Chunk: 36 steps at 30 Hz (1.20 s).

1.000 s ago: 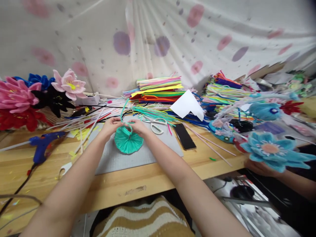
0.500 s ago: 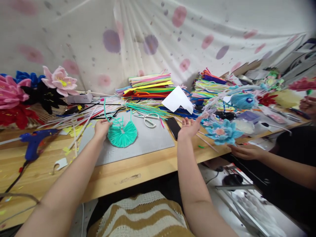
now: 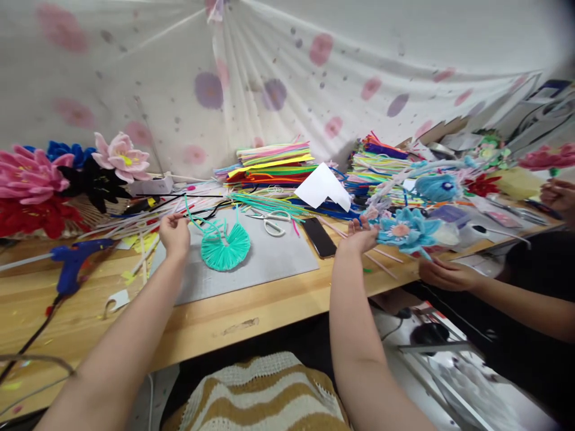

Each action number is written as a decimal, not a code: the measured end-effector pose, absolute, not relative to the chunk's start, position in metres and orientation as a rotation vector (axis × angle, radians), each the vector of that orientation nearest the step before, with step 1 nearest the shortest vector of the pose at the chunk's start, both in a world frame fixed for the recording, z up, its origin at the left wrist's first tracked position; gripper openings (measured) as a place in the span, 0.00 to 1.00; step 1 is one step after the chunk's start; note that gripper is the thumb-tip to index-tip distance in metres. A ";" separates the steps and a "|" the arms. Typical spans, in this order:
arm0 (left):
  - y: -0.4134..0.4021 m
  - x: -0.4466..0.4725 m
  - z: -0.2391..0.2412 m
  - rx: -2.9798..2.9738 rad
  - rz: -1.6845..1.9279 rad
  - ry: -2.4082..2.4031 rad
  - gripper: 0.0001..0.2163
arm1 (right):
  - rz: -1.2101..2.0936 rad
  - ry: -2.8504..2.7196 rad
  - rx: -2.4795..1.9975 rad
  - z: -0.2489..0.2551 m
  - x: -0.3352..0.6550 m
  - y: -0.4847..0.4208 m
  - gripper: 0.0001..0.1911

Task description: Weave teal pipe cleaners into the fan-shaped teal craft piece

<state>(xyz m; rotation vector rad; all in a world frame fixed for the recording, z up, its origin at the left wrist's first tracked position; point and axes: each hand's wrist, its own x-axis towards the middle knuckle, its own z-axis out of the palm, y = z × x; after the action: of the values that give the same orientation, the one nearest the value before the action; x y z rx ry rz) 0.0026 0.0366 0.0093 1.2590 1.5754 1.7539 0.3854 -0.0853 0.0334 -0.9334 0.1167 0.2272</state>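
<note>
The table (image 3: 251,311) edge runs across nearest. On it lies a grey mat (image 3: 278,257), and on the mat is the teal disc (image 3: 224,250), a flat fan of wound pipe cleaner with loose ends standing up at its 12 o'clock.

The left hand (image 3: 174,234) sits at the disc's 9 o'clock, just beside it. Its fingers are curled in and, it seems, pinched on one teal strand (image 3: 192,216) that runs back to the disc. It does not touch the fan itself.

The disc looks light, soft and fuzzy, with wire inside, so it probably bends easily and keeps the bend. The rim or the gathered notch at the top would likely be the better hold, since a pull on a loose strand could unwind it.

The right hand (image 3: 359,237) is at the disc's 3 o'clock, well apart, palm up, fingers spread, holding nothing. A blue flower (image 3: 406,230) is just beside it at its 3 o'clock, and another person's hand (image 3: 442,275) seems to hold it by the stem.

A phone (image 3: 318,237) lies between disc and right hand, and scissors (image 3: 269,220) are at the disc's 1 o'clock. A glue gun (image 3: 72,260) lies far off at 9 o'clock, and pipe-cleaner stacks (image 3: 274,163) stand at 12.
</note>
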 end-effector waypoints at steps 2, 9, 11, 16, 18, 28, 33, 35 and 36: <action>0.031 0.013 0.019 1.253 1.836 1.460 0.07 | 0.254 0.104 -0.890 0.034 0.368 -0.080 0.09; -0.016 0.073 0.062 1.488 1.795 1.029 0.05 | 0.549 -0.308 -0.911 0.033 0.254 -0.061 0.13; -0.027 0.087 0.069 1.565 1.654 0.933 0.11 | 0.659 -0.475 -0.907 0.031 0.221 -0.058 0.15; -0.030 0.092 0.072 1.403 1.225 0.755 0.24 | 1.115 -0.924 -0.985 0.031 0.178 -0.054 0.15; -0.024 0.084 0.068 1.232 1.258 0.816 0.19 | 1.272 -1.170 -1.021 0.033 0.177 -0.054 0.16; -0.008 0.029 0.061 0.323 0.971 0.786 0.06 | 0.264 -1.623 -1.338 0.054 0.231 -0.029 0.16; -0.002 0.011 0.059 0.071 0.916 0.552 0.06 | 0.782 -1.924 -1.146 0.057 0.228 -0.024 0.15; 0.000 0.008 0.058 0.074 0.963 0.531 0.06 | 1.000 -1.969 -1.118 0.052 0.220 -0.026 0.15; 0.000 0.008 0.058 0.106 1.002 0.523 0.07 | 1.022 -1.961 -1.137 0.048 0.216 -0.027 0.15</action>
<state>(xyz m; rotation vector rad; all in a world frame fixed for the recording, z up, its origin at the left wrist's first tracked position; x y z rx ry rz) 0.0079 -0.0002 0.0579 0.1063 0.5232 1.0020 0.2164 -0.0267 0.0485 -1.1367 -1.9605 1.0218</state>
